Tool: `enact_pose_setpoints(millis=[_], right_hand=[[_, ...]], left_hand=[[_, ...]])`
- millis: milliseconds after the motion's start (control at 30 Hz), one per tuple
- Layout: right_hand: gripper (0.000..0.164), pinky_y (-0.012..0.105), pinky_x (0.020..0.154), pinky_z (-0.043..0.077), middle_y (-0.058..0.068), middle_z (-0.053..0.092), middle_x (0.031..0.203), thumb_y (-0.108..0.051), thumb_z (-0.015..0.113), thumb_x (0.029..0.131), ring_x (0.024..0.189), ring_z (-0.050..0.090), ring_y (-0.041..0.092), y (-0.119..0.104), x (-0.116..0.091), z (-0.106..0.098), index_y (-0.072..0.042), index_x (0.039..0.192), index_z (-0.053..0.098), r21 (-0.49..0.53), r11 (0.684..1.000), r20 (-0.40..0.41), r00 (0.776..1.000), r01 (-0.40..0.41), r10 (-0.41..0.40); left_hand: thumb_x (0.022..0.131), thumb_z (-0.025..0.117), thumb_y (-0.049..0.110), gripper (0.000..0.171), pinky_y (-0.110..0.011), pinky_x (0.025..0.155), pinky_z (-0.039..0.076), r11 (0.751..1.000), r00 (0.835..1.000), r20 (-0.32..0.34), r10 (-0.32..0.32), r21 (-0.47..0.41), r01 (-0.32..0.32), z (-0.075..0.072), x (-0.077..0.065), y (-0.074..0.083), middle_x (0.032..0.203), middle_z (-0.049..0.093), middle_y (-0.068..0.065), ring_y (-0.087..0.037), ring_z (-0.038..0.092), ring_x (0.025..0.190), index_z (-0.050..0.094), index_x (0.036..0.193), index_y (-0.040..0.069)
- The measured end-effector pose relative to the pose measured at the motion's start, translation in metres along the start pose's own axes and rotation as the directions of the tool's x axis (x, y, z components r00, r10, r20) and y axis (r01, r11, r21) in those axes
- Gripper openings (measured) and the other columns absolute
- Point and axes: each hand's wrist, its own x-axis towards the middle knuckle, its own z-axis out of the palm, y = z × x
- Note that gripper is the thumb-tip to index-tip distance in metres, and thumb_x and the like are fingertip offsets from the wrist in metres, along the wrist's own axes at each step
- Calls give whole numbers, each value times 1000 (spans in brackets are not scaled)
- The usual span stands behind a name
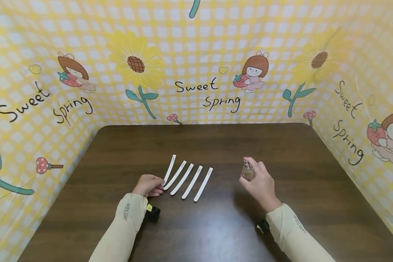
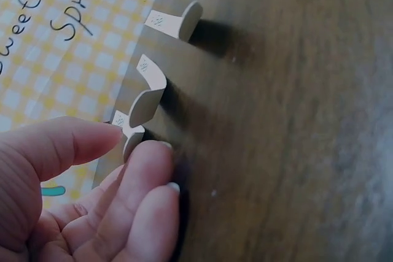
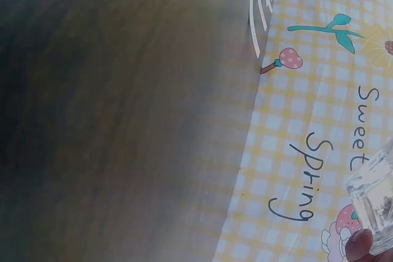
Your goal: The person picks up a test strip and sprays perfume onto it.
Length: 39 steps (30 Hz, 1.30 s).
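My left hand (image 1: 149,185) pinches the near end of the leftmost white paper test strip (image 1: 170,169) between thumb and fingers. In the left wrist view that strip (image 2: 133,142) shows between the thumb tip and the fingertips. Several more curved strips (image 1: 189,180) fan out to its right, each with small print at the far end. Off to the right, my right hand (image 1: 262,185) grips a small clear glass perfume bottle (image 1: 248,173), index finger at its spray top. The right wrist view catches only part of the bottle (image 3: 374,204) and one fingertip.
The strips lie on a dark brown wooden table (image 1: 216,233). A yellow checked cloth (image 1: 196,54) with sunflowers and lettering rises behind the table and along both sides. Dark wrist cameras (image 1: 154,213) sit under both sleeves.
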Motion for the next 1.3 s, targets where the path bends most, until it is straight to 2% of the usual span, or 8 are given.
enact_pose_setpoints(millis=[167,433,733,933,1100,1300], right_hand=[[56,34,39,38,9,48,77,-8,74,62,51,47,21,-1,-1,2,-11,115,60,-2,1000,10,1000,7,-7],[56,37,39,40,10,49,78,-7,73,62,53,49,24,-4,4,5,-11,115,59,17,1000,-1,1000,14,-14],[54,37,39,40,11,49,77,-7,73,63,52,49,22,2,8,0,-10,115,59,5,1000,-6,1000,28,-28],[54,36,38,39,11,49,78,-6,73,64,51,48,21,2,11,-2,-10,116,59,8,999,20,999,47,-48],[54,36,39,39,11,49,78,-8,74,64,51,48,23,0,11,3,-10,116,59,9,999,27,999,47,-47],[55,38,38,39,12,49,77,-9,74,62,50,49,25,1,9,7,-10,115,60,0,998,28,998,62,-62]], left_hand=[[85,61,0,29,-21,46,51,1000,1000,-11,7,5,-7,-1,0,-2,64,61,-2,-9,59,48,54,109,-13],[85,60,-2,33,-20,45,50,1000,1000,7,1,-32,-1,-7,1,-2,66,63,0,-8,59,49,51,115,-12],[88,59,1,31,-20,47,50,999,999,15,32,-37,-31,-5,3,10,71,65,-2,-8,61,52,51,117,-10],[90,57,1,29,-20,47,51,996,997,-32,76,-46,-78,-10,-7,23,77,68,-9,-9,61,51,53,117,-10],[90,57,1,28,-21,49,52,991,992,-30,123,-53,-125,-10,-15,32,79,68,-12,-10,62,52,53,115,-11],[89,60,1,26,-22,50,53,989,989,-36,146,-17,-147,-6,-21,36,82,68,-17,-11,61,52,56,112,-10]])
